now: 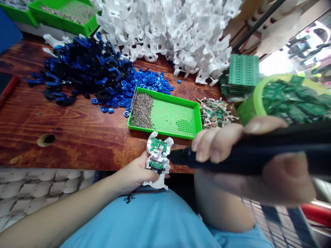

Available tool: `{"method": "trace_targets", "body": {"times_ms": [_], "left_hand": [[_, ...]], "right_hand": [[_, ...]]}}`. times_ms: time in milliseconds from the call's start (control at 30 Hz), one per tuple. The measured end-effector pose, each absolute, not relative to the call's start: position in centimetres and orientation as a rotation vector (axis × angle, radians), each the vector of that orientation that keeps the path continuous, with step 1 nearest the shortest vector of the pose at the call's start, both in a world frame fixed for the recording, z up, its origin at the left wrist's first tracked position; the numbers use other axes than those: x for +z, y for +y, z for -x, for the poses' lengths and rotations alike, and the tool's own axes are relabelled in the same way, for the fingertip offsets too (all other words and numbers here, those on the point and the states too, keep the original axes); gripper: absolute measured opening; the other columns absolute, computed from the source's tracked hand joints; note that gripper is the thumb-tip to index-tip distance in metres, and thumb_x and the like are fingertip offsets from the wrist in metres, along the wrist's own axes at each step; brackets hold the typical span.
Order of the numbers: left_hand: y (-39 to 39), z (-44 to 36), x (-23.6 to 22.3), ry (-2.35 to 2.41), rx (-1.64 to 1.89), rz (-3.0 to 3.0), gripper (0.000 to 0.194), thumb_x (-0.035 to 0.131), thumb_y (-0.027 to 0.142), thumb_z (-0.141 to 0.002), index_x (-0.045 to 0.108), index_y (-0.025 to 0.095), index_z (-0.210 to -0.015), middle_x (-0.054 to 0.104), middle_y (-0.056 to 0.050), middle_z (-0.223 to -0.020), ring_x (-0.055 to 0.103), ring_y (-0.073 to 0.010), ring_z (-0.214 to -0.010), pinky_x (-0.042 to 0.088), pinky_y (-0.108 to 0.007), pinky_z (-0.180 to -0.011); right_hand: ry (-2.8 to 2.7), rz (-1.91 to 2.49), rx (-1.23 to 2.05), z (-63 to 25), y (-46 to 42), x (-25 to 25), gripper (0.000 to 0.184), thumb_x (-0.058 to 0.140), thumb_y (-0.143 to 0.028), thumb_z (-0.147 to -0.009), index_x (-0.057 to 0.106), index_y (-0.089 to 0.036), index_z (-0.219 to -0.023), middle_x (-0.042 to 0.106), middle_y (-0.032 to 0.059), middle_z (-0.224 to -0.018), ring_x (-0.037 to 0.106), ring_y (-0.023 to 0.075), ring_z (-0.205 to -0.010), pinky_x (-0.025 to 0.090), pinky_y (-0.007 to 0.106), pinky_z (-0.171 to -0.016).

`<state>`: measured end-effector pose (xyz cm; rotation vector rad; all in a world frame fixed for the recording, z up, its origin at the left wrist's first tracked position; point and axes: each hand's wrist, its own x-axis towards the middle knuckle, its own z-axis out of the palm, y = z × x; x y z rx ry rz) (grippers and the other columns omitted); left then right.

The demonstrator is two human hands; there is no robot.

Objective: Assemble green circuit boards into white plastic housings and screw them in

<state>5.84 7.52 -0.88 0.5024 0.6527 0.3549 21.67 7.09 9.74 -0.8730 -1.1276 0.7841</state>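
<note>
Brown wood makes up the table [85,137], and across its back sprawls a heap of white shells [165,27]. To the left of that lies a pile of black-and-blue parts [88,65]; to the right, a lime bucket [249,108] full of green pieces sits near a stack of green panels [244,69]. A green tray [198,120] lies in the middle, small metal pieces [141,110] gathered at its left end, with blue caps [144,82] behind it.

The right hand [222,141] has its fingers wrapped around a dark tool [258,151]. The left hand [134,174] grasps one opened shell [159,181] just in front of the tray, at the table's near edge, thumb on top. Two circuit boards [159,146] sit in that shell, with thin wires [159,153] between them.

The tool appears to be lined up with the shell's right side; whether its tip touches, I cannot tell. From here, any work with the tip calls for a firm left grip, a straight approach and care around the wires.
</note>
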Motion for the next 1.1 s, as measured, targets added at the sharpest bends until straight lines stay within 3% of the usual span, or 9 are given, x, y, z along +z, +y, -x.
{"method": "trace_targets", "body": {"times_ms": [100,433,600,800,967,1100], "left_hand": [[7.6,-5.9,-0.7,0.648,0.379,-0.562,0.069,0.057,-0.005,-0.055,0.046,0.019,-0.119,0.069,0.0,-0.09,0.065,-0.0197,-0.084,0.047,-0.03,-0.077],[8.0,-5.8,0.0,0.661,0.379,-0.704,0.079,0.063,0.0,-0.058,0.038,0.016,-0.131,0.068,-0.003,-0.098,0.061,-0.0238,-0.093,0.043,-0.036,-0.088],[8.1,-5.9,0.1,0.699,0.415,-0.775,0.075,0.063,0.001,-0.06,0.041,0.015,-0.13,0.063,-0.006,-0.114,0.052,-0.0257,-0.112,0.037,-0.035,-0.098],[7.9,-6.0,-0.3,0.704,0.448,-0.829,0.073,0.063,0.002,-0.064,0.039,0.015,-0.132,0.054,-0.008,-0.129,0.047,-0.0259,-0.12,0.032,-0.033,-0.103],[7.9,-6.0,-0.2,0.68,0.459,-0.846,0.074,0.062,0.003,-0.063,0.038,0.015,-0.133,0.053,-0.007,-0.131,0.045,-0.0266,-0.122,0.032,-0.033,-0.103],[7.9,-6.1,0.0,0.673,0.436,-0.828,0.078,0.064,0.005,-0.062,0.035,0.013,-0.134,0.058,-0.009,-0.123,0.051,-0.0294,-0.115,0.039,-0.037,-0.097]], "right_hand": [[-1.182,0.969,0.902,-20.1,5.4,9.9,0.023,0.048,-0.044,-0.088,0.058,-0.024,-0.084,0.054,-0.0021,-0.051,0.055,0.016,-0.045,0.049,0.037,-0.048],[-1.263,0.872,0.827,-18.8,6.3,8.1,0.016,0.053,-0.043,-0.085,0.06,-0.029,-0.09,0.051,-0.0051,-0.049,0.05,0.0138,-0.04,0.046,0.033,-0.042],[-1.177,0.932,0.887,-18.0,5.6,8.4,0.014,0.058,-0.041,-0.082,0.056,-0.027,-0.085,0.052,-0.0033,-0.052,0.052,0.0152,-0.044,0.048,0.036,-0.048],[-1.145,0.961,0.86,-17.4,4.8,8.6,0.016,0.061,-0.038,-0.081,0.053,-0.025,-0.082,0.051,-0.0036,-0.053,0.051,0.014,-0.045,0.047,0.034,-0.05],[-1.241,0.863,0.886,-18.0,5.1,7.5,0.014,0.059,-0.037,-0.082,0.054,-0.025,-0.086,0.052,-0.003,-0.055,0.052,0.0136,-0.046,0.047,0.033,-0.05],[-1.28,0.727,0.862,-18.8,5.4,6.7,0.02,0.057,-0.036,-0.08,0.052,-0.023,-0.093,0.05,-0.0033,-0.056,0.053,0.0134,-0.045,0.047,0.032,-0.048]]}}
